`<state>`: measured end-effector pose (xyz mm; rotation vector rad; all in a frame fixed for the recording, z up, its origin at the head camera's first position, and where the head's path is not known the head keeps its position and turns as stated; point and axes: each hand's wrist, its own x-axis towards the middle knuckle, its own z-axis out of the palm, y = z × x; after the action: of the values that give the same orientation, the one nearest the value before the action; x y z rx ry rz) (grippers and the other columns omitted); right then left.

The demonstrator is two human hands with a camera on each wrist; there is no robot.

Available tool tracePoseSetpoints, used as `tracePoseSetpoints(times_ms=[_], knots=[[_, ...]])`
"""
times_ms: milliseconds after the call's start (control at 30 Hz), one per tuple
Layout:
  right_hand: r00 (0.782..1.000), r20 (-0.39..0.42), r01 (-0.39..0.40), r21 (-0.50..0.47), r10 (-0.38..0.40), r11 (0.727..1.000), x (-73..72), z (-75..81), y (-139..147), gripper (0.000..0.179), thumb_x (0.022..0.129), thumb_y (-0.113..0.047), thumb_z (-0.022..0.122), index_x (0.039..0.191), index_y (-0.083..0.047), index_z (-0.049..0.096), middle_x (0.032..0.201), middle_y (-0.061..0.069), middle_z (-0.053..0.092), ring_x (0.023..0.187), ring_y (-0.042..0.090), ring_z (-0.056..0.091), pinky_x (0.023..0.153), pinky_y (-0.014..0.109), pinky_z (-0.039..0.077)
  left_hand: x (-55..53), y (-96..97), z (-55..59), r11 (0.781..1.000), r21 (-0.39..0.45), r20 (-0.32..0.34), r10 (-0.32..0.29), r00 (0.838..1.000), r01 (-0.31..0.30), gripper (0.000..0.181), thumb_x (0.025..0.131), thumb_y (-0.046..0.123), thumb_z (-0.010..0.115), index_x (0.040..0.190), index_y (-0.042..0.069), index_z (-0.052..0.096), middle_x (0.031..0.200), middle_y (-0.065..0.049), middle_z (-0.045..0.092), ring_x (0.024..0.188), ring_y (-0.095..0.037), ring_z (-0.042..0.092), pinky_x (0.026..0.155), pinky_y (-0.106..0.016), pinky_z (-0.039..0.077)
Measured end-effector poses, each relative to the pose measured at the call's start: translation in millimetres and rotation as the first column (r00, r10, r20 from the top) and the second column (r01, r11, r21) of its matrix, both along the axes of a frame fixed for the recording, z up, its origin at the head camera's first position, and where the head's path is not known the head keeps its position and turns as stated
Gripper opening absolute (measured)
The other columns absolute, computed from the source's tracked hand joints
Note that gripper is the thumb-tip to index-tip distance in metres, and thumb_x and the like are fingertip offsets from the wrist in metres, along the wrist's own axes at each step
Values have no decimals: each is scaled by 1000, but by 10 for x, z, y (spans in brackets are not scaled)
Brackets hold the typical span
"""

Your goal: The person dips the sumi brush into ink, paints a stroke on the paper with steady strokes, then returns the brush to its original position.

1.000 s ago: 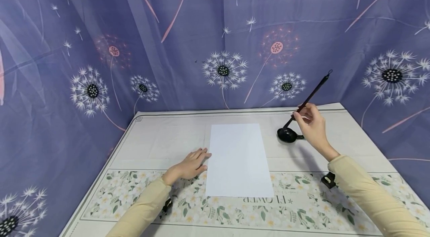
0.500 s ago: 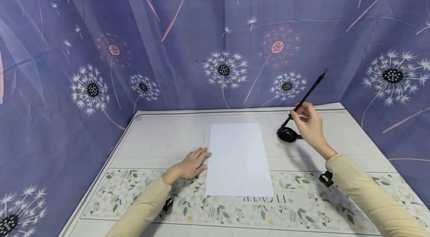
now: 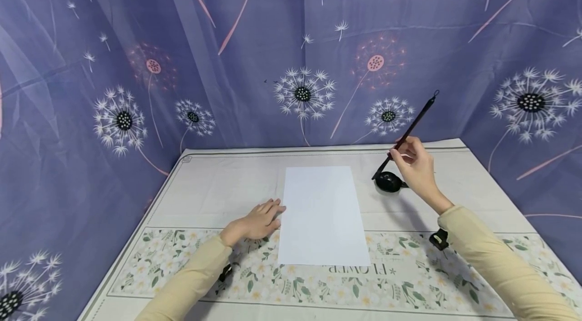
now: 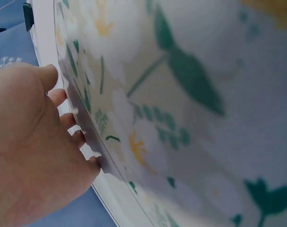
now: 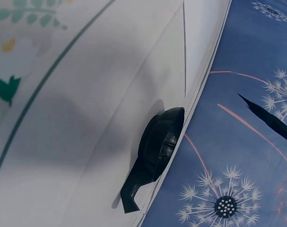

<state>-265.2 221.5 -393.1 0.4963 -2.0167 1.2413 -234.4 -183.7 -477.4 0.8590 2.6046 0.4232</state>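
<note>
My right hand [image 3: 419, 169] pinches a dark calligraphy brush [image 3: 415, 121], which leans with its hanging loop up and to the right. The brush's black pointed tip shows apart from the black ink dish [image 5: 160, 144] in the right wrist view. In the head view that tip appears at the left rim of the dish [image 3: 388, 182], whose short handle points right. A blank white sheet of paper [image 3: 322, 215] lies on the table. My left hand [image 3: 256, 221] rests beside it, fingers extended, fingertips at its left edge. The left wrist view shows this hand [image 4: 34, 142] from the thumb side.
A white tablecloth [image 3: 218, 184] with a floral band [image 3: 182, 260] covers the table. Purple dandelion curtains [image 3: 245, 83] hang behind and at both sides. Black wrist devices show under the right sleeve [image 3: 482, 250] and the left sleeve [image 3: 191, 280].
The right hand has shifted slightly left with the brush, whose tip has gone from over the dish's bowl to its left rim. The left hand and the paper have stayed put.
</note>
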Motion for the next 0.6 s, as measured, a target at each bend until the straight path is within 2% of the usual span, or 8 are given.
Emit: tracePoseSetpoints(times_ms=[67,167,267,500,600], knots=[[1000,0,-7,-3,7,1000,0,6,-8,24,86,11,62,108,17,55,83,25,64,79,-11,61,71,5,51,-7,3,21,1000,-11,22,12,1000,-12,55,106,36,34,151,5,25,160,-23,11,149,-41,8,119,-61,11],[1000,3,-12,-9,12,1000,2,10,-21,23,86,11,62,107,16,55,82,24,64,79,-11,61,71,5,50,-20,1,58,999,-31,60,24,998,-22,66,101,45,44,152,8,24,161,-21,10,150,-39,7,119,-60,10],[1000,10,-13,-11,13,1000,-2,11,-36,23,87,10,63,107,16,55,83,24,65,78,-11,61,71,5,50,-23,5,104,999,-38,90,37,995,-33,74,96,46,55,152,8,25,162,-20,9,150,-39,7,119,-59,11],[1000,25,-9,-31,10,999,-20,17,-81,23,86,9,63,107,16,56,81,20,66,76,-9,62,70,6,50,-9,43,142,996,-83,89,39,995,-32,76,96,46,54,153,8,21,162,-20,7,150,-37,6,120,-59,12],[999,29,-12,-43,13,999,-22,20,-107,23,85,11,64,106,17,55,81,23,66,76,-9,62,70,6,50,-4,56,145,996,-83,89,42,995,-34,76,96,45,55,152,7,21,162,-20,7,150,-37,6,119,-59,11]])
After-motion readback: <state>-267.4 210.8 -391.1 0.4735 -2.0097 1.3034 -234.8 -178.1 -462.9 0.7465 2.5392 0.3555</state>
